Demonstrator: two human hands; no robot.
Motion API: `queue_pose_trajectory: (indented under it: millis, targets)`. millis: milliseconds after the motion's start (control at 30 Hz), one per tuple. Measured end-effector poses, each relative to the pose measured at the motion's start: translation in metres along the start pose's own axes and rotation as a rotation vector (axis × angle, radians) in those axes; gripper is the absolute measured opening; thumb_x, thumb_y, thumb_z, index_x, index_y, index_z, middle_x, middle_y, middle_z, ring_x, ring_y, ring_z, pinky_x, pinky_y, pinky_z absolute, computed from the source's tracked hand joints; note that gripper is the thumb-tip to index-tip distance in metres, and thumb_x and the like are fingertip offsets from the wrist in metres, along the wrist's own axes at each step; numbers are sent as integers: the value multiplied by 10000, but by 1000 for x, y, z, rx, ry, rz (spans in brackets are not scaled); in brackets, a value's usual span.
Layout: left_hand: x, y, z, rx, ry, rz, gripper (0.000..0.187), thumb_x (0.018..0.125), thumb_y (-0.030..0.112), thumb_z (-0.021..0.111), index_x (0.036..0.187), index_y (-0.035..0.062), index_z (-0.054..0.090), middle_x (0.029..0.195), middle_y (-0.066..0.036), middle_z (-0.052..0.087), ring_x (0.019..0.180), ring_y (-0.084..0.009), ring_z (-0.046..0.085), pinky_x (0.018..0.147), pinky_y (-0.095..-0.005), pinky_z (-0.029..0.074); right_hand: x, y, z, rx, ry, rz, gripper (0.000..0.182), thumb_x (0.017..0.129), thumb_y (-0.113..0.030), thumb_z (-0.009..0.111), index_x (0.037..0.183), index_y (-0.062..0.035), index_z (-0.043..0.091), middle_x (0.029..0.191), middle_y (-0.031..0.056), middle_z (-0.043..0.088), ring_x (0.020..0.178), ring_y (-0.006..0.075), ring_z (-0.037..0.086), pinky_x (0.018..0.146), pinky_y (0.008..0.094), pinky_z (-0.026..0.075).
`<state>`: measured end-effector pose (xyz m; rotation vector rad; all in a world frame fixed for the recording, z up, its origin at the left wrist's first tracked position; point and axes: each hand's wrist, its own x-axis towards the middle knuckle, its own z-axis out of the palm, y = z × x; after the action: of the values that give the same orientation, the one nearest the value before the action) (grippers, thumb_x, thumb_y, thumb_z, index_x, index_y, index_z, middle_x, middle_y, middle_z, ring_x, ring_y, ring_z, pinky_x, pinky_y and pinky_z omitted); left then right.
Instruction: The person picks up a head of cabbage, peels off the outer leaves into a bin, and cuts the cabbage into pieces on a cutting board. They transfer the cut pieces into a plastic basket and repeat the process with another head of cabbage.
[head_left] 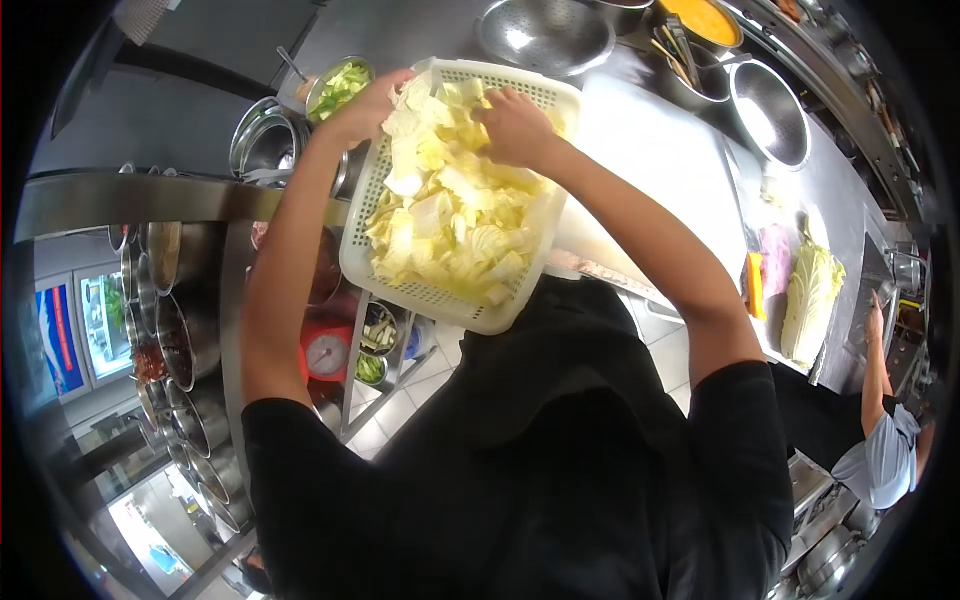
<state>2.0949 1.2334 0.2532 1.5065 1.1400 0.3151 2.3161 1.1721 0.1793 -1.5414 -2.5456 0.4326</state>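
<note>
A white perforated plastic basket point(487, 318) full of cut napa cabbage point(450, 215) sits in front of my body, its near edge by my black apron. At its far left corner, my left hand point(368, 108) is closed around the rim, beside some pale leaves; part of its fingers is hidden. My right hand point(515, 128) reaches over the far part of the basket with fingers curled into the cabbage, gripping leaves there. Just left of my left hand stands a metal bowl of chopped green vegetable point(342, 90).
A white cutting board point(655, 160) lies right of the basket. Beyond are a metal colander point(545, 35), a container of utensils point(690, 80) and a metal bowl point(770, 115). An uncut napa cabbage point(812, 300) lies far right, near another person point(885, 455). A red scale point(326, 352) sits lower left.
</note>
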Motion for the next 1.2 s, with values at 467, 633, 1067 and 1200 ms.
queue_pose_trajectory:
  millis: [467,633,1067,1200]
  targets:
    - [-12,-14,27,557,312,108,565,674,93,749,1200,21,555,1053,-147,614,937,-220,597,815,-310,469,60,-29,90,374,113,319,314,780,-251,619,1032,-66,657,1022,144,640,986,284,572,804,393,475]
    - [-26,-1,26,829,166,-116,472,711,204,744,1122,13,614,1023,-154,653,917,-255,630,782,-326,495,24,15,16,304,35,162,339,763,-292,705,989,-44,663,834,149,662,810,309,647,717,396,523]
    - [6,-47,92,646,-60,-398,953,655,291,817,1414,96,274,1367,-194,413,1078,-293,562,689,-329,552,-23,-9,69,-358,-91,263,741,764,-204,668,1411,-207,308,1465,244,197,1144,501,476,837,595,479]
    - [20,-107,95,329,0,-223,679,641,24,690,1280,26,461,1084,-144,586,773,-180,594,657,-307,491,-1,6,52,-65,-158,283,495,807,-109,589,1280,-169,459,1401,242,294,1085,433,545,810,479,526]
